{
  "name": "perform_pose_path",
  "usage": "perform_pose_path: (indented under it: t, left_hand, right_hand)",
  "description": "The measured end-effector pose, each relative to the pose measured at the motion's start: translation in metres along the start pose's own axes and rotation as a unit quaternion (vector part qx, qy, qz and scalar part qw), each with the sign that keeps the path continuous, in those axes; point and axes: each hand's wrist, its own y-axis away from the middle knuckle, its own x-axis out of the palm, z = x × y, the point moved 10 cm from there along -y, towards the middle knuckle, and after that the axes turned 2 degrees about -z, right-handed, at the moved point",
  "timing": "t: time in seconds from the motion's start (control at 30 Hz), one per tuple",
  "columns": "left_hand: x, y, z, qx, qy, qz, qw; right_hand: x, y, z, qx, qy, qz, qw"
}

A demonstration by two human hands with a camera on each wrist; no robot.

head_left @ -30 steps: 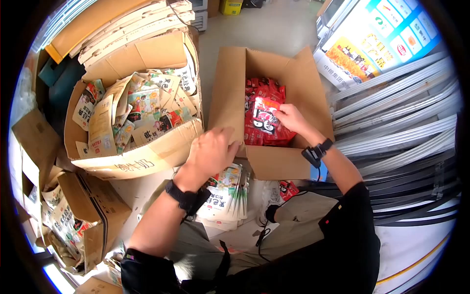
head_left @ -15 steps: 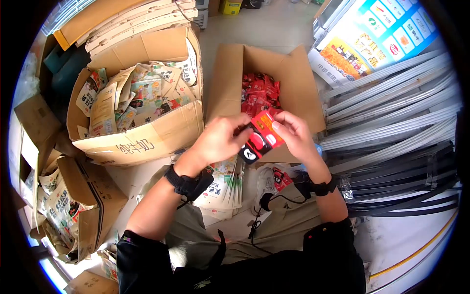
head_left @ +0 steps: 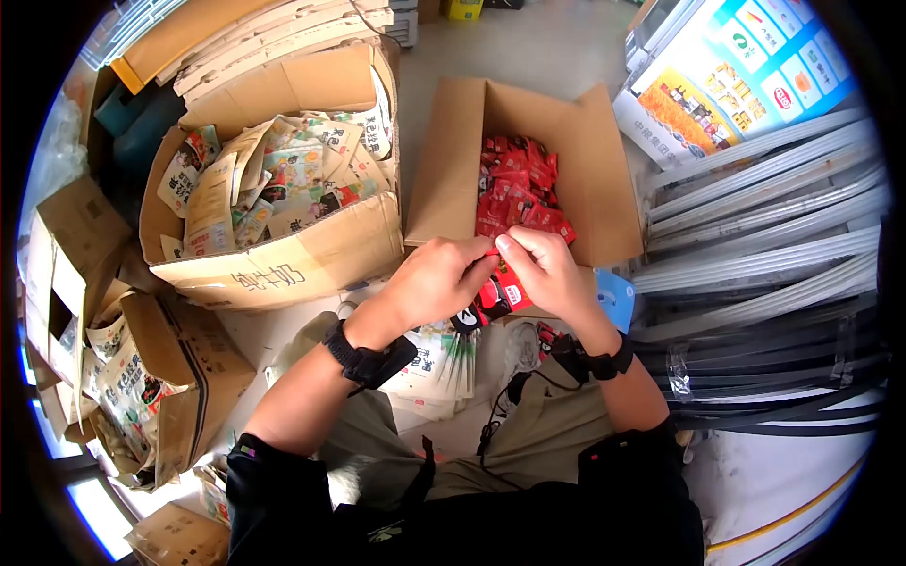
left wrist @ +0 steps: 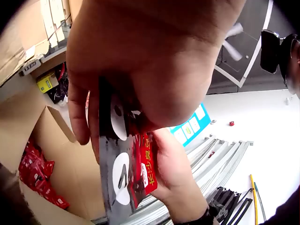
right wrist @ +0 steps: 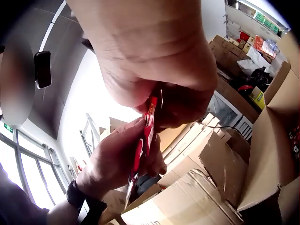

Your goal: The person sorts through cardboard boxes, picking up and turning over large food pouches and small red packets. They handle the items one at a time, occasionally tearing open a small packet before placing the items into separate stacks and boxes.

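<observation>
A red and black packet [head_left: 507, 291] with printed white eye shapes hangs between both hands, in front of the open carton. My left hand [head_left: 427, 283] pinches it near the top edge. Close beside, thumb nearly meeting the other, my right hand [head_left: 547, 269] pinches the same edge. The left wrist view shows the packet's black face [left wrist: 112, 154] with white eye shapes. Edge-on in the right wrist view, the packet [right wrist: 149, 124] runs between the fingers of both hands. Below the hands, the open carton [head_left: 604, 179] holds many red packets [head_left: 519, 184].
At left stands a large carton [head_left: 283, 278] full of paper pouches [head_left: 293, 165]; a smaller carton [head_left: 179, 415] of pouches sits nearer. A stack of pouches [head_left: 429, 368] lies on the floor between the legs. White strips [head_left: 764, 217] and black strips [head_left: 764, 368] lie at right.
The right hand lifted the packet out of the carton and brought it towards the body. The left hand met it and took hold too. Now the hands are closer together at its top edge.
</observation>
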Motion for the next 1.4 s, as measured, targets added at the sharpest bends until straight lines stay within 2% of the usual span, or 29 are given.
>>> perform_pose_path:
  t: [0.03,0.07,0.13,0.23,0.3,0.33,0.43,0.47,0.6,0.67,0.7,0.8,0.87,1.0,1.2,1.4]
  left_hand:
    - [0.002,-0.001,0.002,-0.021,0.035,0.005,0.999]
    - [0.004,-0.001,0.01,-0.044,0.046,-0.002,0.998]
    - [0.008,-0.001,0.012,-0.026,0.029,0.004,0.999]
    - [0.008,-0.002,-0.003,0.018,-0.021,-0.016,0.999]
    - [0.003,-0.001,-0.009,0.031,-0.108,-0.071,0.991]
    - [0.0,-0.001,-0.024,0.09,-0.178,-0.1,0.975]
    - [0.002,-0.003,-0.01,0.049,-0.183,-0.09,0.978]
    - [-0.001,-0.004,-0.008,0.031,-0.162,-0.101,0.981]
    - [-0.007,-0.006,-0.005,0.02,-0.096,-0.113,0.989]
    - [-0.004,-0.008,-0.004,0.009,-0.013,-0.077,0.997]
    - [-0.003,-0.007,-0.003,0.009,-0.013,-0.077,0.997]
    - [-0.002,-0.005,-0.009,0.054,-0.044,-0.09,0.994]
    - [-0.004,0.0,-0.03,0.133,-0.182,-0.135,0.965]
    - [-0.002,-0.001,-0.036,0.157,-0.244,-0.141,0.946]
    - [-0.001,-0.002,-0.044,0.179,-0.282,-0.156,0.93]
    - [0.008,-0.002,-0.046,0.203,-0.327,-0.137,0.913]
  right_hand:
    - [0.0,0.0,0.0,0.004,0.0,-0.002,1.0]
    - [-0.002,-0.001,0.011,-0.031,0.01,-0.008,0.999]
    - [-0.003,-0.002,0.024,-0.068,0.014,-0.011,0.997]
    - [-0.005,-0.004,0.021,-0.055,0.005,-0.028,0.998]
    - [-0.005,-0.006,0.01,-0.023,-0.001,-0.035,0.999]
    - [-0.005,-0.007,0.001,0.007,-0.006,-0.042,0.999]
    - [-0.002,-0.013,-0.013,0.017,-0.036,-0.033,0.999]
    - [0.0,-0.014,-0.018,0.028,-0.082,-0.024,0.996]
    - [-0.007,-0.008,-0.008,0.014,-0.047,-0.027,0.998]
    - [-0.009,-0.006,-0.002,0.007,-0.042,-0.032,0.999]
    - [-0.01,-0.005,0.001,0.0,-0.036,-0.037,0.999]
    - [-0.012,-0.004,0.005,-0.007,-0.011,-0.054,0.998]
    - [-0.01,-0.005,-0.002,0.002,-0.033,-0.07,0.997]
    - [-0.013,-0.006,-0.014,0.039,-0.05,-0.102,0.993]
    - [-0.021,-0.01,-0.018,0.015,0.011,-0.155,0.988]
    - [-0.023,-0.016,-0.027,0.014,0.043,-0.147,0.988]
